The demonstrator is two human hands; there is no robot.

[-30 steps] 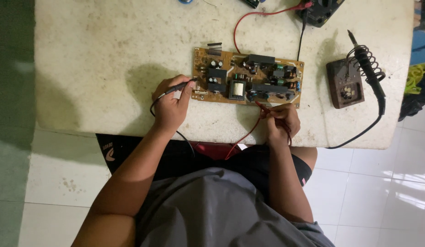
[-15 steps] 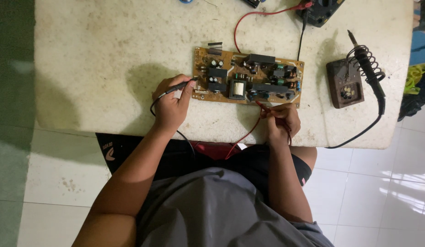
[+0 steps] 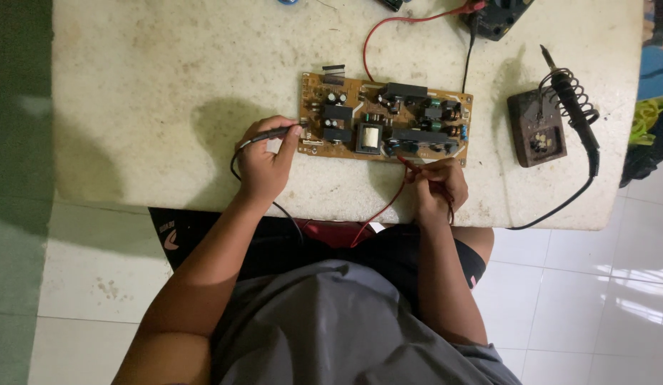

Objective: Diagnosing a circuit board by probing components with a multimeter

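Probing: the left hand (image 3: 263, 160) pinches a black probe (image 3: 273, 134), tip at the left edge of the board (image 3: 385, 117); the right hand (image 3: 438, 187) is closed around a red probe (image 3: 411, 165), tip at the board's near edge.
Board: brown, crowded with parts, flat on the pale table (image 3: 146, 93), just in front of the person's body.
Grip, left: fingers curled tight on the black probe, thumb on top; nothing else held.
Grip, right: fingers folded over the red probe; how firmly they hold it I cannot tell.
Leads: the red lead (image 3: 378, 214) drops off the table edge toward the lap; another red wire (image 3: 388, 25) runs from the far edge of the board toward the meter (image 3: 497, 14).
Risk, slip: the tips sit among close parts, so a small slide could bridge two points and short them.
Risk, snag: the hanging leads could catch on a knee and jerk a probe off its spot.
Risk, board shift: the board looks unclamped, so pressing from one side might push it.
Risk, iron: the soldering iron (image 3: 570, 100) rests in its stand (image 3: 537, 128) near the right hand; if hot, a stray elbow or cord tug could bring it down.
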